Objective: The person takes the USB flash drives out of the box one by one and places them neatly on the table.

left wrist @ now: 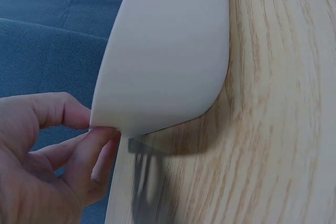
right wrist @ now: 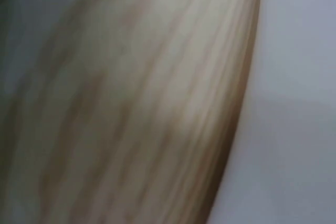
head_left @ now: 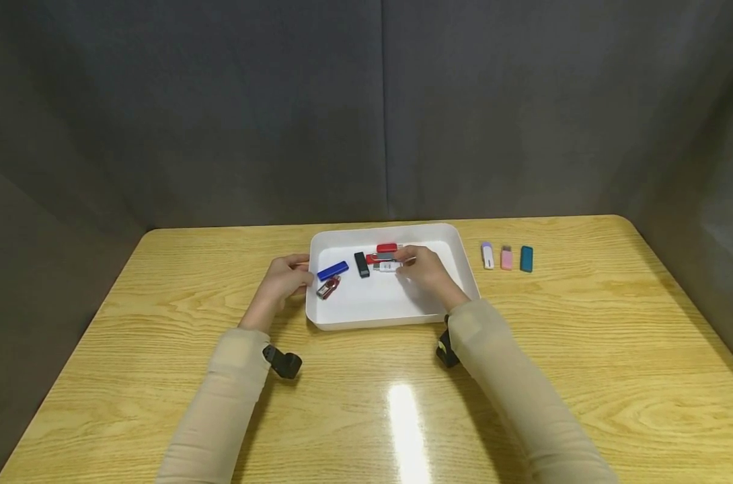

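Observation:
A white tray (head_left: 375, 324) holds several USB sticks. My left hand (head_left: 284, 281) pinches its left rim between thumb and fingers; the left wrist view shows this hand (left wrist: 58, 150) at the tray's corner. Inside the tray, my right hand (head_left: 426, 270) reaches down with bent fingers at the right ends of a white USB stick (head_left: 386, 267) and a grey-and-red one (head_left: 383, 257). I cannot tell whether it grips either. Close by lie a red stick (head_left: 387, 248) and a black stick (head_left: 362, 264). Toward the left are a blue stick (head_left: 333, 271) and a brownish-red one (head_left: 327, 288).
Right of the tray, a white-and-purple USB stick (head_left: 487, 256), a pink one (head_left: 507, 258) and a teal one (head_left: 526, 259) lie in a row on the wooden table (head_left: 584, 363). Dark cloth (head_left: 269, 121) stands behind the table. The right wrist view shows blurred tabletop and pale tray wall.

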{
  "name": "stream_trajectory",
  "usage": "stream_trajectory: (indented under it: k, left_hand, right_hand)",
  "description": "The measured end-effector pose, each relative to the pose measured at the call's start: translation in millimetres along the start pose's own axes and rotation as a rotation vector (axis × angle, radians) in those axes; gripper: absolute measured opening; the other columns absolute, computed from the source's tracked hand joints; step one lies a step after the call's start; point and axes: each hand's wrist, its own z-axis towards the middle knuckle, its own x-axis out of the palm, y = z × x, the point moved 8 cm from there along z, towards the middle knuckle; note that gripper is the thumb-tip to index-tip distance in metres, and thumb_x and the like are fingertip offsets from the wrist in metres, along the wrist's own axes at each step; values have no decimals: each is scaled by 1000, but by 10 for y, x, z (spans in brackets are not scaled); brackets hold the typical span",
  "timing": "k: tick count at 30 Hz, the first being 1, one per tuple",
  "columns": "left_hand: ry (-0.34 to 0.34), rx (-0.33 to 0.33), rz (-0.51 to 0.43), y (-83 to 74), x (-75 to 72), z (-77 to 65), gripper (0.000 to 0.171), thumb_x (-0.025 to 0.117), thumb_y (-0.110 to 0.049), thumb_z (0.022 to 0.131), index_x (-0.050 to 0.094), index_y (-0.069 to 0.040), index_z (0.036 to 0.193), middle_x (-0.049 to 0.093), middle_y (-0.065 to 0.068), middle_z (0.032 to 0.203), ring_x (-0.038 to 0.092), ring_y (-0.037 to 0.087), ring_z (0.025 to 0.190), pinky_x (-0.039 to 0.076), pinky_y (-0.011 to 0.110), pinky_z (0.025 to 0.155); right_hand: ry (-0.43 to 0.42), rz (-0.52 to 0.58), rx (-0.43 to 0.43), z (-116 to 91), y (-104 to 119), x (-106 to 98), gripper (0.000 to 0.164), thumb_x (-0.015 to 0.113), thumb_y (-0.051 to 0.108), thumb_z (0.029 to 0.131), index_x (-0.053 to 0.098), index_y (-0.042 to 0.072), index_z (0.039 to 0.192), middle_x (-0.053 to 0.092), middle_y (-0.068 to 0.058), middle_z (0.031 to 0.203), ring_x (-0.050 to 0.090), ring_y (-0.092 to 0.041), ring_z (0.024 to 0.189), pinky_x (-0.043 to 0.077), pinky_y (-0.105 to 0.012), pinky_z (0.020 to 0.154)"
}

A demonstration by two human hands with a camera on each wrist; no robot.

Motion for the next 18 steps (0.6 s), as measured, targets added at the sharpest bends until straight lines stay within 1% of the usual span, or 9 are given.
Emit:
stream_trajectory:
  k: [6, 10, 15, 18]
  left_hand:
    - [3, 4, 16, 4, 1, -4, 61, 53, 4, 81, 42, -1, 142, 53, 20, 130, 57, 21, 102, 54, 32, 91]
    - [8, 11, 17, 0, 0, -8, 61, 52, 5, 82, 42, 0, 142, 53, 21, 129, 57, 20, 100, 55, 30, 88]
    - [12, 8, 20, -6, 8, -10, 60, 51, 4, 83, 41, 0, 142, 53, 20, 130, 56, 20, 102, 53, 34, 93]
    - [10, 0, 28, -8, 9, -15, 61, 52, 3, 83, 41, -2, 143, 53, 19, 130, 56, 21, 103, 53, 35, 94]
  right_hand:
    - [-5, -39, -34, -8, 10, 8, 25, 61, 5, 90, 66, -1, 114, 67, -18, 116, 60, -28, 108, 48, -37, 96]
    - [0, -54, -27, -17, 12, 9, 25, 62, 6, 90, 67, 0, 113, 67, -18, 114, 60, -27, 106, 47, -35, 95]
    - [-4, -82, -29, -22, 26, -5, 26, 66, 5, 87, 68, -1, 112, 69, -18, 109, 60, -24, 99, 47, -32, 89]
    - [-3, -99, -31, -26, 47, -9, 28, 68, 4, 84, 69, -1, 112, 70, -17, 106, 59, -21, 93, 45, -27, 84]
